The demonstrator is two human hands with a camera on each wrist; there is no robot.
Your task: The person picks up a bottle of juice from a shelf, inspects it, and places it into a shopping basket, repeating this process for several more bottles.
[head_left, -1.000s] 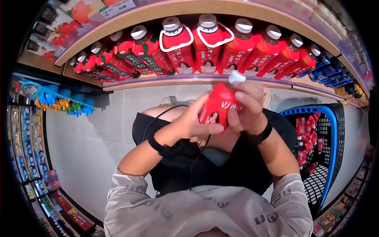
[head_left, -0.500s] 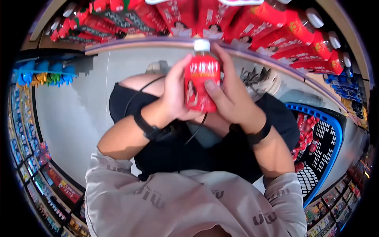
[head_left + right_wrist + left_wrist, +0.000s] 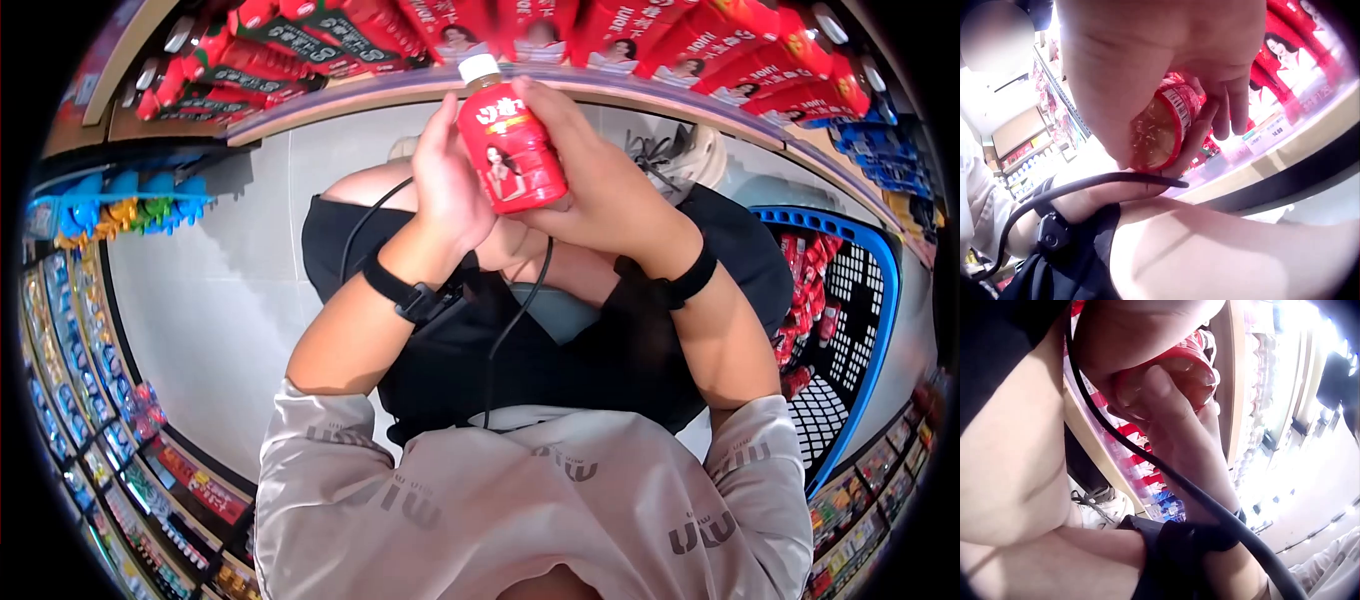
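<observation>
Closest in, a person in a gray shirt (image 3: pixel 500 500) is crouching, with a black cord (image 3: pixel 515 325) dangling over the dark shorts (image 3: pixel 560 375). Beyond the wristbands (image 3: pixel 695 280), both hands are holding one red drink bottle (image 3: pixel 515 155) in front of the knees, clear of the floor. The right hand (image 3: pixel 615 190) is gripping it from the right: its thumb is pressing on the clear base and its fingers are lying along the side toward the neck. The left hand (image 3: pixel 450 185) is cupping it from the left and from below; the right wrist view is showing its fingers curving round the label side.

The bottle's long axis is running away from the body and slanting left, its white cap (image 3: pixel 479 67) pointing at the shelf edge (image 3: pixel 340 105) and its base facing back toward the wrists. Whether the cap is touching that edge, I cannot tell.

To the right, nearer the right hand than the left, a blue-rimmed basket (image 3: pixel 880 300) is sitting on the floor, with small red bottles (image 3: pixel 800 295) lying inside. Farther ahead, a row of larger red bottles (image 3: pixel 620 40) is standing on the shelf.
</observation>
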